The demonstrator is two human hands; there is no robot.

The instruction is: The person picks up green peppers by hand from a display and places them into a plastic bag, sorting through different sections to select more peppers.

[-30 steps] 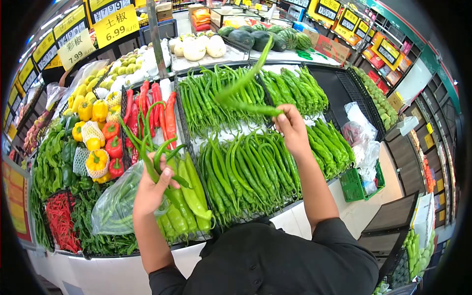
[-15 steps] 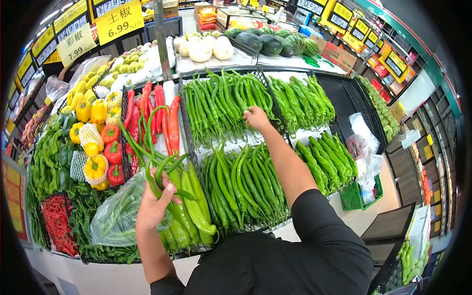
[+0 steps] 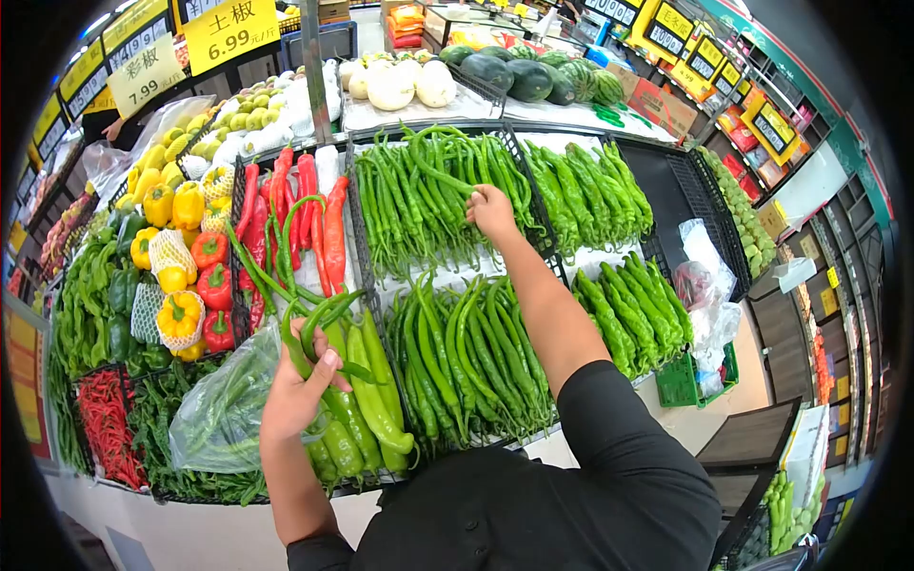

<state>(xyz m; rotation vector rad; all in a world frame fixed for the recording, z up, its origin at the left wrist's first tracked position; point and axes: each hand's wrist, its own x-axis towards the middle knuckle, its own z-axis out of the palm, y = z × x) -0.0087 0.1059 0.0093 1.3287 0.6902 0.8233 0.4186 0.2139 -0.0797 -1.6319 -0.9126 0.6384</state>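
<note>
My left hand grips a bunch of long thin green peppers that fan upward over the stand, along with the mouth of a clear plastic bag holding more green peppers. My right hand reaches far forward into the back crate of long green peppers, its fingers closed around peppers in the pile. Another heap of long green peppers lies below my right forearm.
Red chillies fill the crate to the left, with yellow and red bell peppers beyond them. Fat green peppers lie by my left hand. Watermelons and price signs stand at the back. A green basket hangs at right.
My right hand held several green peppers in the air a second ago. It has dropped forward and left into the back crate and now rests on the pile. My left hand has stayed put.
</note>
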